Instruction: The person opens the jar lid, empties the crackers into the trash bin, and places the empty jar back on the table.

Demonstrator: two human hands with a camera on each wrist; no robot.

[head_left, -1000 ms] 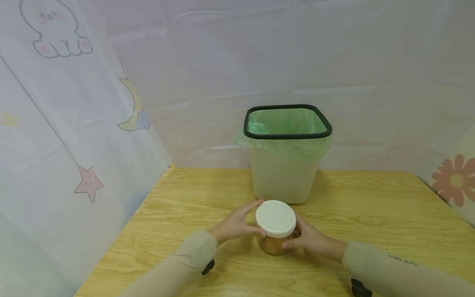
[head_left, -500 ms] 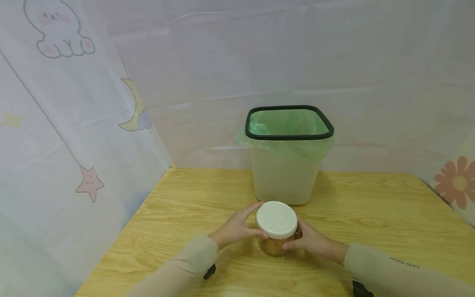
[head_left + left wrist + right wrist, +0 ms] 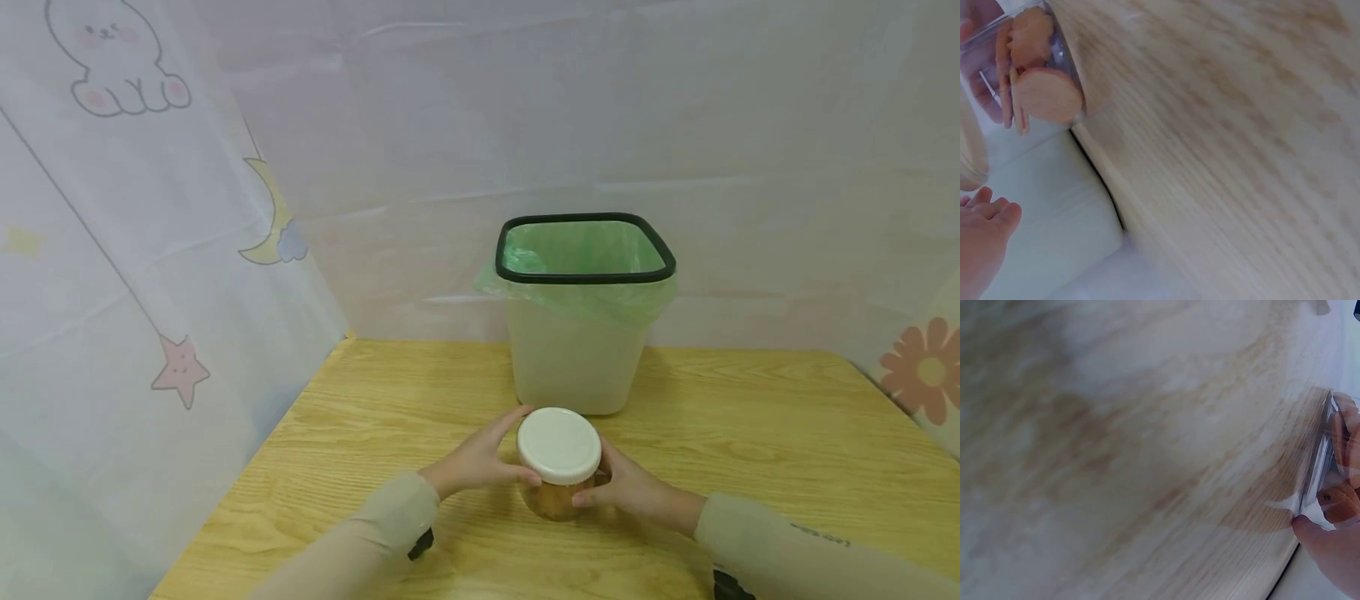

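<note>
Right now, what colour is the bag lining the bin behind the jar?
Pale translucent green bag, tucked under the bin's black rim; the head view shows it best.

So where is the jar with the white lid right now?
In the head view, the jar stands on the wooden table, between the left hand and right hand, just before the bin.

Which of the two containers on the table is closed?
The jar held between both hands: a white lid covers it. The bin behind it stands open, green bag lining its rim.

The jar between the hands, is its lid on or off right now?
On. The white lid sits flat over the jar, which stands upright on the table between the left hand and right hand.
</note>
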